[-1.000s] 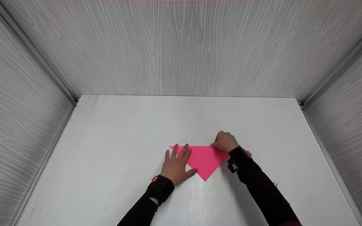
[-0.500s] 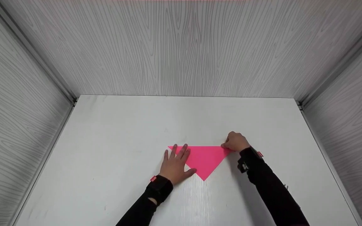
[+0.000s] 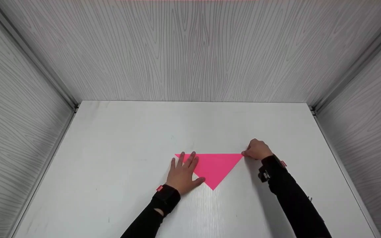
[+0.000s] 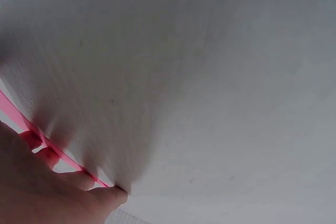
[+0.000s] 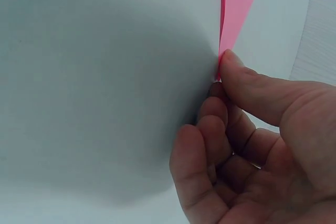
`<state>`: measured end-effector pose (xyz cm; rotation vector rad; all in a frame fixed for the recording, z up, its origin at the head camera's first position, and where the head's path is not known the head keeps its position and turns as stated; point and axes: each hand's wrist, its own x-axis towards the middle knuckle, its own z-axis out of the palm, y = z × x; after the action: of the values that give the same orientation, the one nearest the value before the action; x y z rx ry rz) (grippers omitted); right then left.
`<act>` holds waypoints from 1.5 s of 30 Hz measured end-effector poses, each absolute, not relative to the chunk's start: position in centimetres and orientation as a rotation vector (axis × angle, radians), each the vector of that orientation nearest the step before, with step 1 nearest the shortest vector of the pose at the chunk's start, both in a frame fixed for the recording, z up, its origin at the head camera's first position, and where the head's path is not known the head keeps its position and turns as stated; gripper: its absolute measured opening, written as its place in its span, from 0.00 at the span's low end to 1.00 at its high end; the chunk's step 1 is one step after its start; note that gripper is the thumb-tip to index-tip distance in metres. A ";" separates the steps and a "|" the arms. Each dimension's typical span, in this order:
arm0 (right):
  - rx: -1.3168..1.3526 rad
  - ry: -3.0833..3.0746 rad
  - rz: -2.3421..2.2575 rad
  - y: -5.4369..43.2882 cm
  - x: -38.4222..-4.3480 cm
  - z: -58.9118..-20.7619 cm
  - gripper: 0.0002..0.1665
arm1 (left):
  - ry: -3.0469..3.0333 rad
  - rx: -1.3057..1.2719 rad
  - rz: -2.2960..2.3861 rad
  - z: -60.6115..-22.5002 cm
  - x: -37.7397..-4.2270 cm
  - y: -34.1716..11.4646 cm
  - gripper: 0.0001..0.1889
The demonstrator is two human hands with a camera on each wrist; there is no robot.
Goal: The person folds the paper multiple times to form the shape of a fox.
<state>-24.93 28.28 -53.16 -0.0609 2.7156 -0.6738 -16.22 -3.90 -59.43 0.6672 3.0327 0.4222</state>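
Note:
A bright pink sheet of paper (image 3: 216, 167), folded into a triangle, lies on the white table with its long edge at the back and a point toward the person. Across its left part my left hand (image 3: 181, 177) rests with fingers spread and straight, the thumb near the lower left edge. At the far right corner, my right hand (image 3: 258, 149) pinches the tip of the paper. In the right wrist view the thumb (image 5: 233, 64) presses that corner of the paper (image 5: 239, 3) against the forefinger, and two layers show along the edge. The other fingers are curled below.
The white table (image 3: 127, 132) is bounded by a grey wood-grain panel (image 3: 190, 49) at the back and similar panels at the left and right. Black straps (image 3: 166, 199) sit on both wrists over dark sleeves.
My right hand has slid rightward along the paper's back edge to its right corner, uncovering more of that side. The left hand stays in place on the paper.

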 end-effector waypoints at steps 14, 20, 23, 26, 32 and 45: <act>-0.047 2.660 -0.719 30.6 -25.2 -53.4 0.18 | 3.042 0.665 0.399 -59.7 -16.2 -3.8 0.45; -0.053 2.700 -0.850 29.8 -25.4 -53.6 0.15 | 3.032 0.668 0.420 -59.5 -16.1 -4.1 0.44; -0.099 2.755 -0.884 27.0 -25.2 -53.3 0.15 | 3.031 0.642 0.420 -59.5 -16.2 -4.3 0.44; -0.197 2.786 -0.835 23.4 -24.7 -53.4 0.15 | 3.029 0.633 0.417 -59.6 -16.3 -4.2 0.44; -0.294 2.797 -0.737 17.7 -24.1 -54.3 0.12 | 3.034 0.653 0.379 -59.6 -16.2 -3.6 0.45; -0.174 2.809 -0.668 14.3 -25.2 -54.6 0.14 | 3.059 0.663 0.352 -59.4 -16.1 -3.8 0.44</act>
<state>-25.20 14.33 -54.56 -0.1743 2.8091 -0.6678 -16.07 -3.82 -59.44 0.6634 3.0590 0.3520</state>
